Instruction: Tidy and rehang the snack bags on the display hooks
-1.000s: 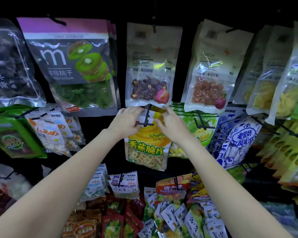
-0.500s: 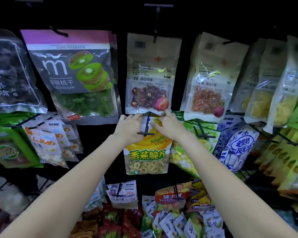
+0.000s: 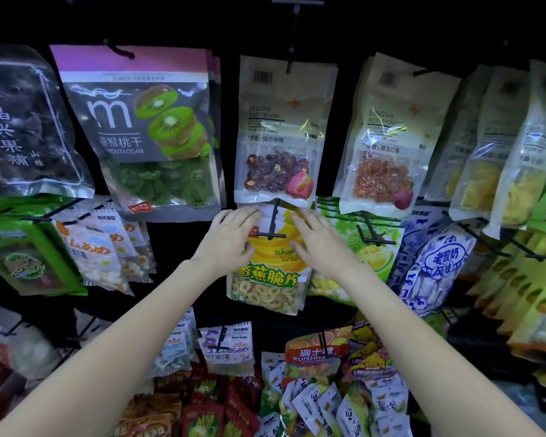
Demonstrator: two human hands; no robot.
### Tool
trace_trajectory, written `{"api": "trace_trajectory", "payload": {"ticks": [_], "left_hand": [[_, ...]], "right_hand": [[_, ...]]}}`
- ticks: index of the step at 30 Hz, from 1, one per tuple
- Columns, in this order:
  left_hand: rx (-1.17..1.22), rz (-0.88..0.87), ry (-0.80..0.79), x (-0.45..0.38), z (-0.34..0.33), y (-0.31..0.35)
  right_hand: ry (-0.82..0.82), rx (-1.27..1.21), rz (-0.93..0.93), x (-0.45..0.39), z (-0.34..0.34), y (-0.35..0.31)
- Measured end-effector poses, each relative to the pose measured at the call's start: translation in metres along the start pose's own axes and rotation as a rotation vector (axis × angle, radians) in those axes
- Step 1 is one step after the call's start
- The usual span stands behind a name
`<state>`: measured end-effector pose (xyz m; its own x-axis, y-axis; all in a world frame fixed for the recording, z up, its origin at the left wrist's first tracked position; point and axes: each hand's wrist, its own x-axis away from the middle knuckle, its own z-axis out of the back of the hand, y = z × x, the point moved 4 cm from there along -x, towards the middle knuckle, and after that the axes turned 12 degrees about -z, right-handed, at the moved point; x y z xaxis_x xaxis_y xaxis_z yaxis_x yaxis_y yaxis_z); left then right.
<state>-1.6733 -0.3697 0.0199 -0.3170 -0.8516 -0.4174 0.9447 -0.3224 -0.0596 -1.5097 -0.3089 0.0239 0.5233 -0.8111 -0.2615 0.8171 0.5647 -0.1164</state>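
Display rack [image 3: 183, 310] full of hanging snack bags, dark backing. Kiwi bag [image 3: 148, 134] upper left, plum bag [image 3: 281, 130] directly above the work spot. Banana chip bag [image 3: 267, 272] hangs mid-rack on a black hook [image 3: 272, 227], hook through its top. Left hand [image 3: 230, 239] and right hand [image 3: 320, 244] flank the bag top, fingers fairly straight, resting on it, not gripping. To do it well: push the bag back evenly, keep the hole on the hook, square it, face forward.
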Motion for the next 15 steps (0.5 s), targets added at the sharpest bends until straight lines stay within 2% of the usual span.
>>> {"api": "trace_trajectory", "payload": {"ticks": [3,6,10,15], "left_hand": [[0.087,0.018,0.141,-0.008,0.021,-0.005],[0.216,0.127,0.287,-0.021,0.041,-0.011],[0.335,0.212,0.329,-0.054,0.054,-0.016],[0.432,0.352,0.375,-0.094,0.073,-0.031]], "right_hand": [[0.101,-0.298,-0.030,-0.005,0.028,-0.001],[0.204,-0.584,-0.142,-0.018,0.057,-0.001],[0.235,-0.839,-0.347,-0.051,0.080,-0.008],[0.188,-0.829,-0.433,-0.094,0.101,0.005]]}}
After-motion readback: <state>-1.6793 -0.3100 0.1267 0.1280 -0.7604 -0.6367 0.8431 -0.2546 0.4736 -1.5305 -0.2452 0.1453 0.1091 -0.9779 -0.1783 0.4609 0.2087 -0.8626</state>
